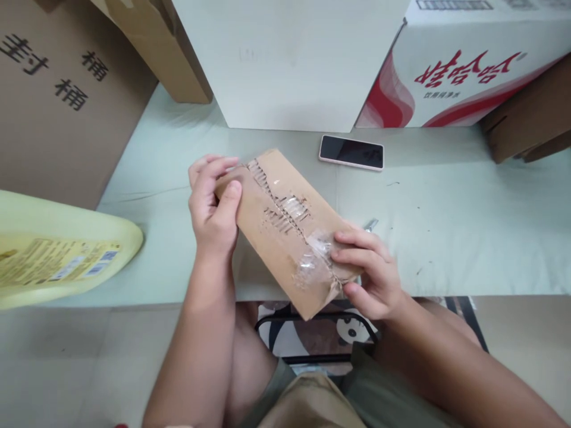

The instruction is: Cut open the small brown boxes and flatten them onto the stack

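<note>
Between my hands is a small brown cardboard box (267,232), tilted above the front edge of the table. A seam runs lengthwise along its upper face, with torn patches that bare the corrugation and a clear strip of tape (307,261) near the right end. My left hand (214,202) grips the far left end, thumb on top. At the near right end, my right hand (370,273) pinches the corner by the tape. Just behind that hand, a small metallic tool (371,225) shows only its tip; its kind is hidden.
A phone (351,153) lies on the pale green tablecloth (446,220). Behind it stand a white box (289,65) and a red-and-white carton (459,77). On the left are a large cardboard carton (66,107) and a yellow container (66,249).
</note>
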Demonstrator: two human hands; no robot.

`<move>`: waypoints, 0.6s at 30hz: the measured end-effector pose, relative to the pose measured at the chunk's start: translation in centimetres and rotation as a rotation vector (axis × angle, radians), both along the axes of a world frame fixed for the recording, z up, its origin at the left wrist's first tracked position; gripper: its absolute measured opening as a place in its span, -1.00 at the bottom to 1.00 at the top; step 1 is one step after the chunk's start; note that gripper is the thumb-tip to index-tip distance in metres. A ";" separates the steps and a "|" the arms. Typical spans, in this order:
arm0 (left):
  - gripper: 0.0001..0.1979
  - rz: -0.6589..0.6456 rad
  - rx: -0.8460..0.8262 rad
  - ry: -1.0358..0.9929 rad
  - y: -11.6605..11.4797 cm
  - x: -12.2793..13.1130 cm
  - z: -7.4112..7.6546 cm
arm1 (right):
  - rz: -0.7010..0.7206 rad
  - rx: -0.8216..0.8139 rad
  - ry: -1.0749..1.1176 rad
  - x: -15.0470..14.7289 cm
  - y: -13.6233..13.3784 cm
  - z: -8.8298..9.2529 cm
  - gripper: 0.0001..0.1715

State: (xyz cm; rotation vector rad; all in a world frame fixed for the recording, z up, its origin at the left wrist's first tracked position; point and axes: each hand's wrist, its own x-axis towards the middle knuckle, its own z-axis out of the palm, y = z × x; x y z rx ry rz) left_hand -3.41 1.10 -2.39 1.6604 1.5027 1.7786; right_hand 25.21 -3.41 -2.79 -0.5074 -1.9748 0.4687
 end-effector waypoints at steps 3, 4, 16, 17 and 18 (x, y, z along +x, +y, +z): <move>-0.63 -0.067 0.029 0.113 -0.3 0.3 0.8 | -0.008 -0.011 -0.016 0.2 0.0 0.1 -0.57; -0.64 -0.086 0.016 0.139 -0.3 0.4 1.0 | -0.008 -0.015 -0.019 0.2 0.1 0.1 -0.57; -0.75 -0.013 -0.049 0.077 -0.2 -1.7 0.3 | -0.115 -0.119 0.159 0.5 0.2 -2.4 -0.34; -0.75 0.006 -0.074 0.056 -0.3 -1.9 0.3 | -0.142 -0.137 0.127 0.6 0.3 -2.6 -0.36; -0.75 0.020 -0.095 0.040 -0.3 -2.0 0.3 | -0.156 -0.160 0.090 0.7 0.5 -2.7 -0.38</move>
